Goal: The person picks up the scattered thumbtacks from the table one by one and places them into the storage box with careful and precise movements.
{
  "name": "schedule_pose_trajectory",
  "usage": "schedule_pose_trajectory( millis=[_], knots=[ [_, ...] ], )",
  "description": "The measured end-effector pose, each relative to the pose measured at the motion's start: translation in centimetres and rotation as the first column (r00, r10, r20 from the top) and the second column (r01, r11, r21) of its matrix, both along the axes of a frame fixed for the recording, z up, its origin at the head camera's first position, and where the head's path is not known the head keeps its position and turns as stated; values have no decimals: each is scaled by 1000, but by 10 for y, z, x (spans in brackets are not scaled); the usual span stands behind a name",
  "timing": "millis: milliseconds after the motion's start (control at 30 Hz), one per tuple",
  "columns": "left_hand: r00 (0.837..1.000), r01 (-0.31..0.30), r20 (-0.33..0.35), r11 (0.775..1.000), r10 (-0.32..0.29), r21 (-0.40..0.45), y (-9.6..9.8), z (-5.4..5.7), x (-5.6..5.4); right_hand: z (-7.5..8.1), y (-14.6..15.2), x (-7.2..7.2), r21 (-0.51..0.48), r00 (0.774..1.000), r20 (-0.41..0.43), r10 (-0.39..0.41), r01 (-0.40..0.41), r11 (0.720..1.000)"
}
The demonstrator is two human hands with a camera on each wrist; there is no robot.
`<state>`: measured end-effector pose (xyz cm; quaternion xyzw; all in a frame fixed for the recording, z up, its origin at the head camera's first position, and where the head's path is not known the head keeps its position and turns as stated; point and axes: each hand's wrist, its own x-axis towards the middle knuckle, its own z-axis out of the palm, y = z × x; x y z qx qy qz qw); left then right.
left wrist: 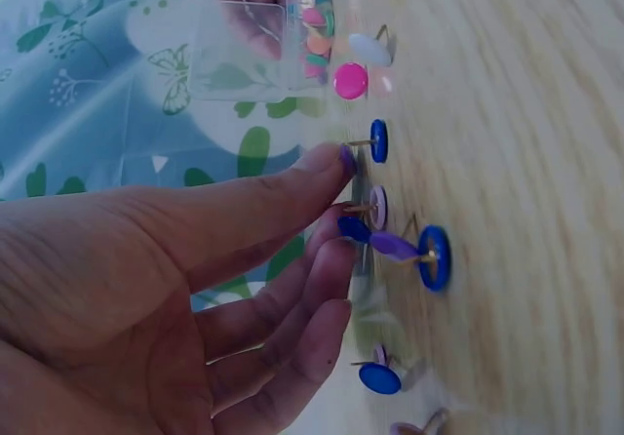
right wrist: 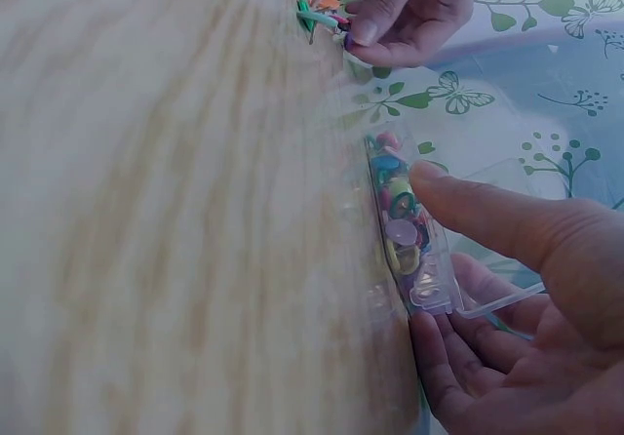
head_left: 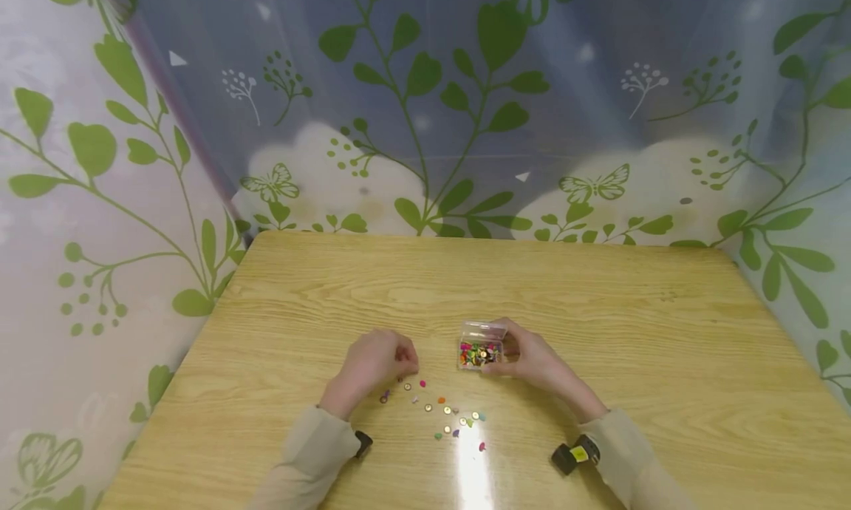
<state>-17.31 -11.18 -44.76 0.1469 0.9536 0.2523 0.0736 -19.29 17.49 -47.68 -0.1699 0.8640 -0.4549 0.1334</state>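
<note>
On the table stands a small clear plastic box (head_left: 482, 355), its lid raised at the back, full of colourful thumbtacks. My right hand (head_left: 530, 356) grips its right end, the thumb at the near side and the fingers behind. In the right wrist view, the thumb of the right hand (right wrist: 507, 259) lies along the box (right wrist: 405, 225). My left hand (head_left: 379, 362) is low over the table, left of the box. Its thumb and a finger pinch a purple thumbtack (left wrist: 348, 160), partly hidden by the fingertips. Loose blue thumbtacks (left wrist: 436, 258) lie close beneath these fingers.
Several scattered thumbtacks, among them an orange one (head_left: 442, 400) and a red one (head_left: 482, 446), lie on the wooden table (head_left: 319, 288) between the forearms. A leaf-patterned curtain (head_left: 425, 126) hangs behind the table and along its sides.
</note>
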Motion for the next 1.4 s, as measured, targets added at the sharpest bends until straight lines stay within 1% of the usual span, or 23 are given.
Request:
schedule_pose_trajectory(
  millis=[167, 267, 400, 500, 567, 700, 833, 933, 1033, 1133, 1300, 1400],
  knots=[
    [998, -2, -58, 1000, 2, -5, 8, 0, -3, -1, 0, 0, 1, 1000, -8, -1, 1, 1000],
    [996, 11, -92, 1000, -11, -1, 16, 0, -4, -1, 1, 0, 3, 1000, -8, -3, 3, 1000],
    [994, 47, -97, 999, -45, 22, 29, 2, -6, -1, 1, 0, -4, 1000, 0, -5, 5, 1000],
    [993, 75, -91, 997, -73, 25, 40, 5, -8, -2, 1, 0, -4, 1000, 2, -6, 6, 1000],
    [991, 94, -99, 995, -91, 26, 47, 7, -9, -2, 1, 0, -1, 1000, 1, -4, 4, 1000],
    [988, 112, -107, 993, -107, 45, 60, 9, -10, 0, 0, 1, -7, 1000, 4, 3, -3, 1000],
    [987, 132, -107, 989, -124, 72, 69, 10, -9, 0, 0, 1, -17, 1000, 1, 14, -14, 1000],
    [984, 149, -109, 985, -139, 87, 72, 10, -9, 0, 1, 0, -21, 1000, -2, 18, -18, 1000],
    [986, 146, -98, 984, -136, 104, 71, 9, -8, 0, 1, 0, -26, 1000, -5, 19, -20, 999],
    [990, 122, -89, 986, -112, 112, 64, 10, -9, 1, 1, 0, -20, 1000, -4, 15, -15, 1000],
    [995, 59, -83, 994, -51, 94, 40, 15, -10, 1, 0, 1, -2, 1000, 5, 1, -1, 1000],
    [998, 13, -57, 997, -9, 74, 22, 17, -9, 3, -1, 1, 8, 1000, 10, -8, 8, 1000]
  ],
)
